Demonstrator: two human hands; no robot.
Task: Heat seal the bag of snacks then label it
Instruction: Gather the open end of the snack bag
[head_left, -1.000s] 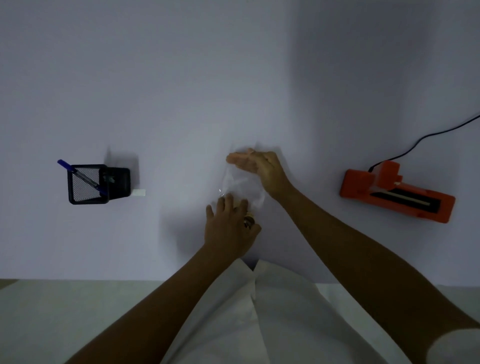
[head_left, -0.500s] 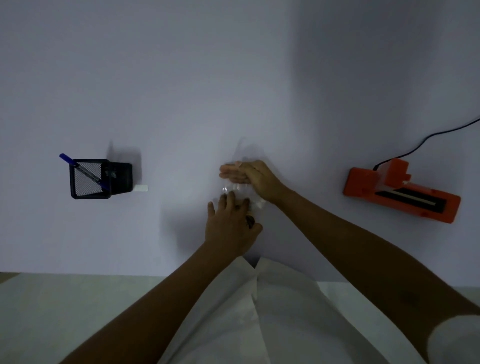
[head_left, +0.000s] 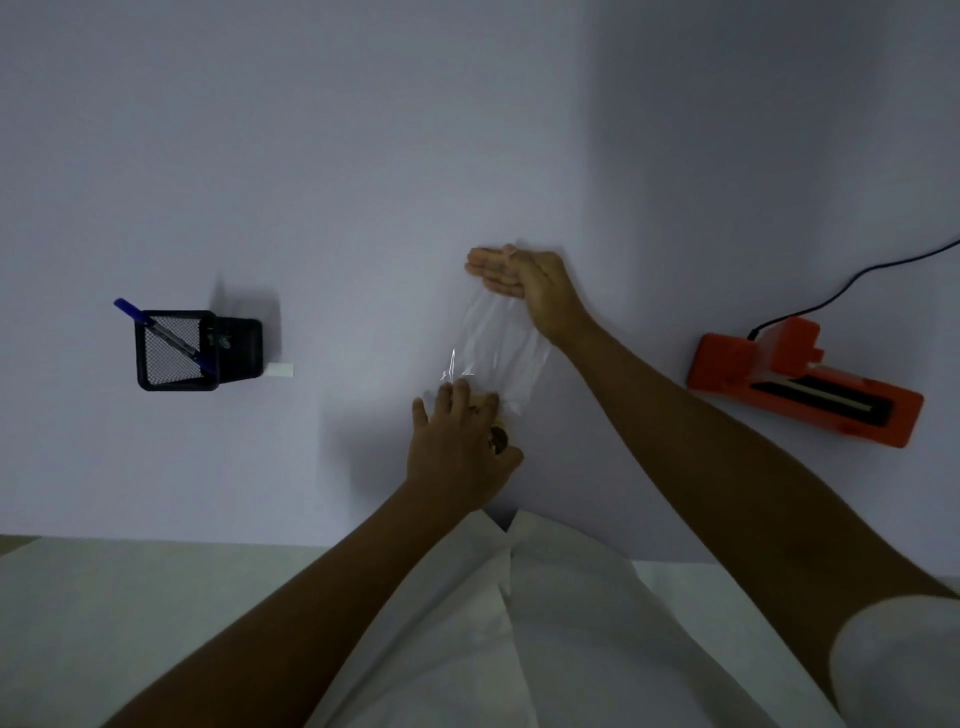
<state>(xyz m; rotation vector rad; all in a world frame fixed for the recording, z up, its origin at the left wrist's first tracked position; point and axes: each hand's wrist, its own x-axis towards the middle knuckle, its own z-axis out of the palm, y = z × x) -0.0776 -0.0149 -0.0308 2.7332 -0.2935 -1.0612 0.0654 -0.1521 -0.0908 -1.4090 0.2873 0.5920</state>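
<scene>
A clear plastic bag (head_left: 493, 348) lies flat on the white table (head_left: 363, 182), its open end pointing away from me. Brown snacks (head_left: 498, 428) sit in its near end, mostly hidden under my left hand (head_left: 457, 447), which presses down on them with relaxed fingers. My right hand (head_left: 519, 278) lies flat with straight fingers on the bag's far end. An orange heat sealer (head_left: 800, 384) with a black cable stands at the right. A small white label (head_left: 280, 370) lies beside the pen holder.
A black mesh pen holder (head_left: 176, 351) with a blue pen (head_left: 156, 332) stands at the left. The sealer's cable (head_left: 857, 275) runs off to the right edge. The table's near edge (head_left: 156, 538) runs just in front of my body.
My right hand has slid away from me along the bag, from close to my left hand to the bag's far end, flattening the plastic. My left hand has stayed on the snacks.
</scene>
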